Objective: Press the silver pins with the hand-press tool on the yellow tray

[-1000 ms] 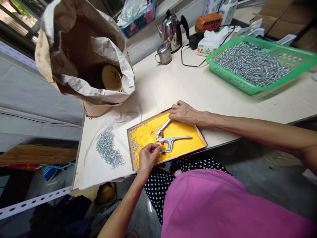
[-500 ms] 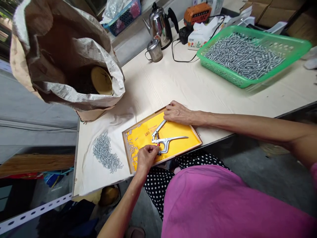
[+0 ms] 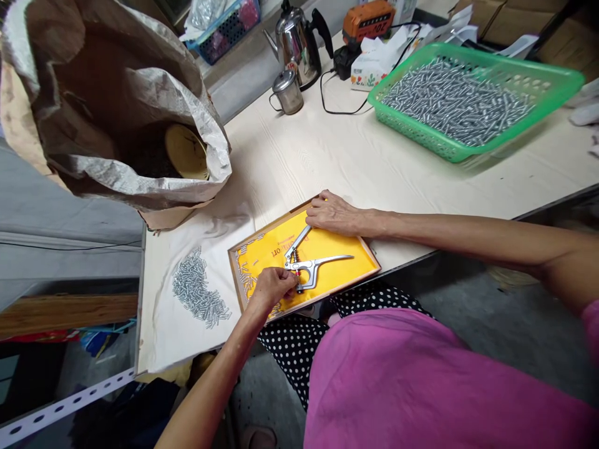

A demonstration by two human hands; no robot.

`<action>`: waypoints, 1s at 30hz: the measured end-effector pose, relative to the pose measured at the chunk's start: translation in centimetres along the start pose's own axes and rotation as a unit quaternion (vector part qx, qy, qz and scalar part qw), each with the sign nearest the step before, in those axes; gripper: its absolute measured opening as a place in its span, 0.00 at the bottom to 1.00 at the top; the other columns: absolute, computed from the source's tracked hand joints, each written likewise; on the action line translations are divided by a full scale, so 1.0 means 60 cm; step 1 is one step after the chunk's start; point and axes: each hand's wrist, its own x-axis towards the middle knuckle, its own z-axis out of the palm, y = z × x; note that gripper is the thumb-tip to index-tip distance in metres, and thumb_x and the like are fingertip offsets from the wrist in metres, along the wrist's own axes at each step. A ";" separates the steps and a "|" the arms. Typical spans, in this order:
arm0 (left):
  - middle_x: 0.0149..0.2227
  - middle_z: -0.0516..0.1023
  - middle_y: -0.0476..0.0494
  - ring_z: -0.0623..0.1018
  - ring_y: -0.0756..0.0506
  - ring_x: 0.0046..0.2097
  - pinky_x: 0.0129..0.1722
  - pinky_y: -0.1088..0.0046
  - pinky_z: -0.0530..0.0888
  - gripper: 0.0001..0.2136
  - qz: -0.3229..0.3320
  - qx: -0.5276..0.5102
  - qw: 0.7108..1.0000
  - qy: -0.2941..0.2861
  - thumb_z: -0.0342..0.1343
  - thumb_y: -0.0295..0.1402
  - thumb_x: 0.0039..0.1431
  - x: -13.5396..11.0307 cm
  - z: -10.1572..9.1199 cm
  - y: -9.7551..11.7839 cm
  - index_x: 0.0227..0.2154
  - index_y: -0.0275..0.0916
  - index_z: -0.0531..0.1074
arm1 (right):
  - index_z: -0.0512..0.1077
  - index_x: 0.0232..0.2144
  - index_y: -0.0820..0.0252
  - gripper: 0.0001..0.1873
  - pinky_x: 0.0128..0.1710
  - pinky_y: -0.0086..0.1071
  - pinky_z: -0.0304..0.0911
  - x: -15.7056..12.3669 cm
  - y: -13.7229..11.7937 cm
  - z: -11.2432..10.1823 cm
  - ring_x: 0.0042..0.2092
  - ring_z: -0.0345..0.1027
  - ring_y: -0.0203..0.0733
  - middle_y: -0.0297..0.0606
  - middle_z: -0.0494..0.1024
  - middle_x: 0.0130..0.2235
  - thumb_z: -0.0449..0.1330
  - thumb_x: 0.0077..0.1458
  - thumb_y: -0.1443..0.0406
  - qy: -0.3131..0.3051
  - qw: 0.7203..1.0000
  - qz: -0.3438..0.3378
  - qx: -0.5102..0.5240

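A shallow tray [image 3: 377, 268] with a yellow lining lies at the table's front edge. Inside it are silver spring-loaded pliers [image 3: 322, 260], with a small red part near the jaws. My right hand [image 3: 333, 213] is closed around the end of the upper handle. Beside the jaws, my left hand [image 3: 274, 285] has its fingers pinched together at the red part; what they hold is too small to make out. Small metal pins [image 3: 246, 274] are scattered along the tray's left end. A heap of similar pins [image 3: 199, 290] sits on white cloth left of the tray.
A large paper sack [image 3: 182, 209] with a yellow bowl [image 3: 186, 151] inside stands at the left. Toward the back right is a green basket [image 3: 421, 142] full of metal pieces. A steel kettle [image 3: 297, 47], a lidded cup [image 3: 287, 93] and an orange battery [image 3: 367, 22] line the back.
My left hand has shifted slightly left and upward beside the jaws, its fingers still together. My right hand keeps its grip on the handle. The whole view has moved a little.
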 end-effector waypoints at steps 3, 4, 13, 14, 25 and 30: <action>0.17 0.73 0.50 0.72 0.51 0.20 0.24 0.77 0.69 0.10 -0.001 -0.003 1.000 0.002 0.60 0.35 0.49 -0.003 0.003 -0.004 0.17 0.37 0.72 | 0.71 0.40 0.56 0.11 0.44 0.40 0.46 0.000 -0.003 0.001 0.43 0.58 0.47 0.38 0.74 0.37 0.49 0.69 0.69 -0.015 1.000 0.014 0.008; 0.16 0.72 0.50 0.72 0.51 0.20 0.23 0.77 0.68 0.10 0.003 0.001 1.000 0.002 0.60 0.36 0.49 -0.004 0.004 -0.005 0.17 0.38 0.72 | 0.72 0.40 0.56 0.11 0.43 0.40 0.46 0.000 -0.005 0.000 0.43 0.58 0.47 0.39 0.74 0.38 0.49 0.68 0.69 -0.019 1.000 0.021 0.013; 0.18 0.72 0.50 0.69 0.51 0.20 0.21 0.77 0.64 0.14 0.017 -0.049 0.997 0.051 0.59 0.45 0.49 -0.028 0.030 -0.017 0.23 0.37 0.75 | 0.73 0.40 0.59 0.12 0.39 0.38 0.47 0.001 -0.018 -0.027 0.43 0.58 0.47 0.41 0.76 0.40 0.49 0.68 0.69 -0.058 0.997 0.038 0.028; 0.18 0.72 0.50 0.69 0.51 0.21 0.21 0.77 0.64 0.16 0.023 -0.053 0.997 0.055 0.59 0.46 0.49 -0.030 0.033 -0.019 0.23 0.37 0.75 | 0.73 0.40 0.59 0.13 0.39 0.38 0.47 0.001 -0.019 -0.028 0.42 0.58 0.47 0.42 0.76 0.40 0.49 0.68 0.69 -0.060 0.997 0.038 0.028; 0.18 0.69 0.51 0.67 0.50 0.22 0.22 0.76 0.62 0.19 0.030 -0.005 0.999 0.021 0.60 0.51 0.46 -0.023 0.022 -0.022 0.23 0.37 0.76 | 0.72 0.41 0.57 0.14 0.39 0.39 0.46 -0.001 -0.014 -0.016 0.41 0.58 0.46 0.40 0.74 0.37 0.47 0.69 0.69 -0.039 0.999 0.021 0.005; 0.18 0.67 0.51 0.64 0.51 0.22 0.22 0.76 0.59 0.18 0.026 0.012 1.000 0.003 0.60 0.50 0.47 -0.022 0.024 -0.028 0.20 0.38 0.73 | 0.72 0.40 0.58 0.14 0.40 0.39 0.50 0.003 -0.021 -0.025 0.42 0.60 0.47 0.40 0.75 0.38 0.47 0.69 0.70 -0.037 0.999 0.025 0.011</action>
